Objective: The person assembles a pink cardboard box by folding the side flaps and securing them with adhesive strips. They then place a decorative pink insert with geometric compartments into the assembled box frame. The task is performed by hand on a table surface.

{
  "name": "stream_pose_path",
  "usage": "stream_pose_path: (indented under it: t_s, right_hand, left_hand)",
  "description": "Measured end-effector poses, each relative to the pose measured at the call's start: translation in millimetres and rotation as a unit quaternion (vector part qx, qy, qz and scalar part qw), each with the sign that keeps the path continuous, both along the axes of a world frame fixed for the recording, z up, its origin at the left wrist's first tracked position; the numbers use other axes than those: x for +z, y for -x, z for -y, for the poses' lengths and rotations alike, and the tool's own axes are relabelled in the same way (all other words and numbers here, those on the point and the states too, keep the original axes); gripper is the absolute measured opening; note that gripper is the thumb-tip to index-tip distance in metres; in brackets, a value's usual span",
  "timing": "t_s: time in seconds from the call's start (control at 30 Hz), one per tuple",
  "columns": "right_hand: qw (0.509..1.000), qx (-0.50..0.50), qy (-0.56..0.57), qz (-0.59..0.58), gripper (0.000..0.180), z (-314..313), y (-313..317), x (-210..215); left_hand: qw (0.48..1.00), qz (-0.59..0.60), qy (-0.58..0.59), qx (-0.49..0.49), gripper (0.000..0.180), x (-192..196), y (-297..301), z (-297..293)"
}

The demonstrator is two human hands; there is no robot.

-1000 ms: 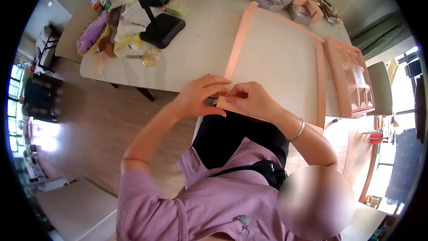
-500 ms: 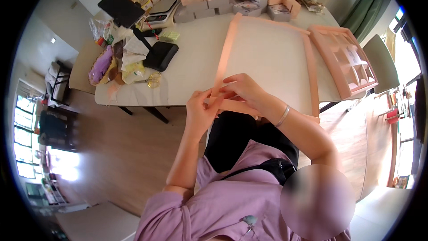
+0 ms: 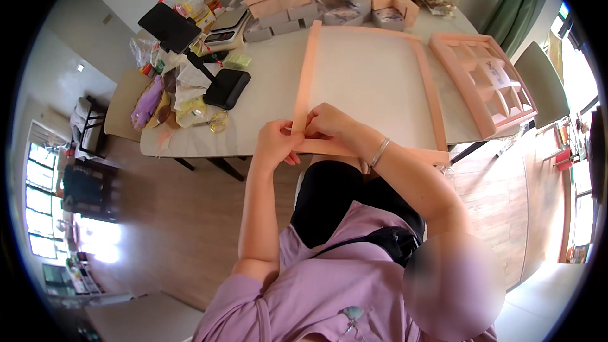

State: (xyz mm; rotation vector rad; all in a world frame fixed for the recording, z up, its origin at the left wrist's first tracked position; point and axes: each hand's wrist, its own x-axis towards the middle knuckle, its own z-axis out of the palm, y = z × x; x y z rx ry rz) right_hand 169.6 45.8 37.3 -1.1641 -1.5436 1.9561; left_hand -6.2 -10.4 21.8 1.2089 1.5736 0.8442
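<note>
A large peach cardboard frame [image 3: 305,79], with a pale or see-through middle, reaches from the table's front edge toward the back. Its near left corner is between my two hands. My left hand [image 3: 275,144] pinches that corner from the outside, its lower fingers curled below the edge. My right hand [image 3: 329,121] bends over the inner side of the same corner, fingertips pressed against it close to the left thumb. The near strip of the frame passes under my right wrist, which wears a silver bangle [image 3: 379,151]. The fingertips partly hide the corner's folds.
A peach tray with compartments [image 3: 484,85] lies to the right. Peach and grey boxes [image 3: 278,9] are stacked at the back. A black tablet stand [image 3: 227,88], a kitchen scale [image 3: 228,28], gold-handled scissors [image 3: 218,121] and a basket with a purple item [image 3: 149,102] are at the left.
The near strip, which slanted under my hands, now runs straighter along the table's front edge. My hands have come closer in on the corner, and my right fingers have curled down onto it.
</note>
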Motion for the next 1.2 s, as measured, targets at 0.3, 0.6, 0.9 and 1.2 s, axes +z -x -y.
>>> stream_pose_path:
  t_s: [0.3, 0.6, 0.9, 1.2]
  right_hand:
    - [0.998, -0.032, 0.030, -0.038, 0.024, -11, 12, -36]
    - [0.931, -0.079, -0.308, 0.182, 0.029, -7, 22, -45]
    - [0.760, 0.073, -0.639, 0.094, 0.017, 35, -16, -38]
    - [0.867, 0.096, -0.476, 0.110, 0.011, 28, -13, -25]
  left_hand:
    - [0.958, -0.114, 0.168, -0.202, 0.032, 35, 14, -36]
    - [0.964, -0.147, 0.105, -0.193, 0.024, 21, 9, -44]
    - [0.975, -0.098, 0.109, -0.166, 0.025, 18, 13, -25]
    - [0.981, -0.065, 0.115, -0.142, 0.015, 15, 25, -12]
